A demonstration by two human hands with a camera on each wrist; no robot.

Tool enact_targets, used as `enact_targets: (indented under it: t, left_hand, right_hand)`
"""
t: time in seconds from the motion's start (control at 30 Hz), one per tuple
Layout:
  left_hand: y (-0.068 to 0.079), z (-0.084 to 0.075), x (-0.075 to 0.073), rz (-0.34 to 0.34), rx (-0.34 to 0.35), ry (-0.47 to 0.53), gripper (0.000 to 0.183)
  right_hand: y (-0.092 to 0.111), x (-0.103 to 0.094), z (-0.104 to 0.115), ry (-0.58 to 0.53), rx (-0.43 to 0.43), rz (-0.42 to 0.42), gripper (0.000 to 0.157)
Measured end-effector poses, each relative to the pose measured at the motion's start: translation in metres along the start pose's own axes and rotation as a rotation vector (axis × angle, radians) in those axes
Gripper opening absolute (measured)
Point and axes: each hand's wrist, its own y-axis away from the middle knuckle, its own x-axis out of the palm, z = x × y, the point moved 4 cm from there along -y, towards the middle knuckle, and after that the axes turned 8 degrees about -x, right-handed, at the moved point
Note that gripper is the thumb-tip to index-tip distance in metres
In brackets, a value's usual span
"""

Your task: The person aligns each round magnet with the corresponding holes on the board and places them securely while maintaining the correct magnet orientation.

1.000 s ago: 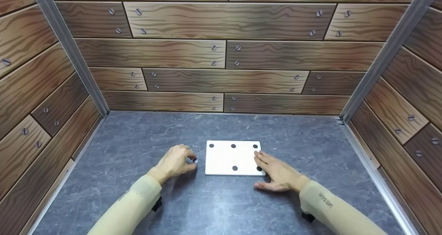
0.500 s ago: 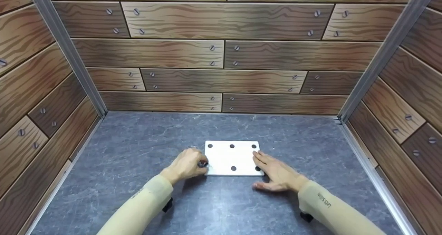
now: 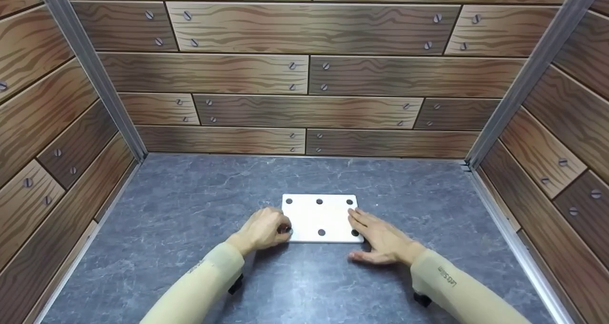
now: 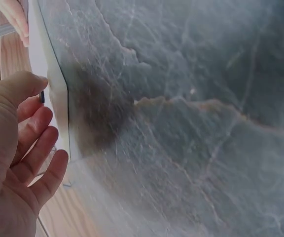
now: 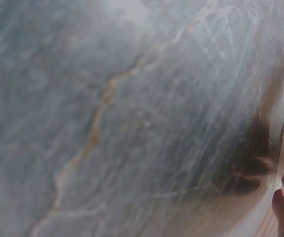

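Note:
A white rectangular board (image 3: 328, 217) lies flat on the grey floor, with several round black spots along its top and bottom edges. My left hand (image 3: 261, 229) is at the board's near left corner. Its thumb and index finger pinch a small black disc (image 4: 42, 97), seen edge-on in the left wrist view. Those fingertips partly hide that corner, and I cannot tell whether the disc touches the board. My right hand (image 3: 380, 238) rests its outstretched fingers on the board's right edge, beside a black spot (image 3: 355, 232). The thumb lies apart, off the board.
Grey marbled floor (image 3: 228, 176) surrounds the board. A wood-patterned back wall (image 3: 304, 76) and similar side walls enclose the space, with metal strips (image 3: 523, 76) at the corners.
The left hand has moved right with the black disc, from beside the board to its near left corner. The right hand and the board have stayed in place.

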Motion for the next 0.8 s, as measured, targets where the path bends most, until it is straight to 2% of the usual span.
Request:
enact_targets:
  t: [0.23,0.5,0.67,0.8]
  left_hand:
    - [-0.001,0.001,0.001,0.017,-0.03,-0.005,0.01]
    - [-0.001,0.0,0.003,0.069,-0.041,-0.007,0.017]
    - [-0.001,0.005,0.0,0.036,-0.038,0.014,0.019]
    - [-0.003,0.013,-0.008,-0.006,-0.084,0.037,0.028]
  right_hand:
    - [-0.002,0.001,0.0,-0.007,0.008,0.004,0.111]
    - [0.003,0.001,0.0,-0.009,0.023,0.016,0.111]
    - [0.0,-0.004,-0.002,-0.007,0.002,0.008,0.106]
    - [-0.005,-0.017,-0.005,-0.02,0.014,-0.033,0.095]
